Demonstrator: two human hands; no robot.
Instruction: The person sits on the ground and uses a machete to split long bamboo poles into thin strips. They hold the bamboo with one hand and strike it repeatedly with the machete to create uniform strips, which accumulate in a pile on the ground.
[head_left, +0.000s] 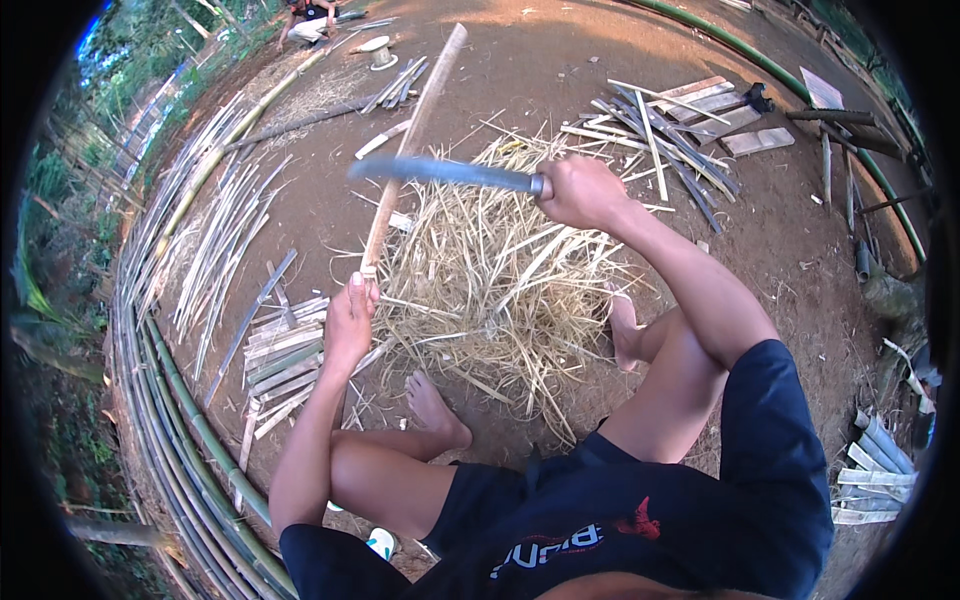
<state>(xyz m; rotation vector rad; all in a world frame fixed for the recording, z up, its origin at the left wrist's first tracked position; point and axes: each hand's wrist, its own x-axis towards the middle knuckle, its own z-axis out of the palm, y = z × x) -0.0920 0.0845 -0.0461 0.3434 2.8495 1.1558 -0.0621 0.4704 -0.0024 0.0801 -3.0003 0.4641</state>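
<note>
My left hand [351,312] is closed around the lower end of a long split bamboo strip [412,130], which slants up and away toward the far side. In my right hand [582,192] is the handle of a machete [460,174]. Its curved blade points left and crosses the strip about midway; the blade is blurred, and I cannot tell whether it touches the strip. Beneath both lies a heap of pale bamboo shavings [490,290] on the ground between my bare feet.
Cut bamboo slats [285,350] are stacked at my left, beside thin strips [225,240] and long green poles [190,400]. More slats [680,140] and boards [757,142] lie at the far right. Split pieces [875,465] rest near right. A person [308,22] crouches far off, near a white stool-like object [377,52].
</note>
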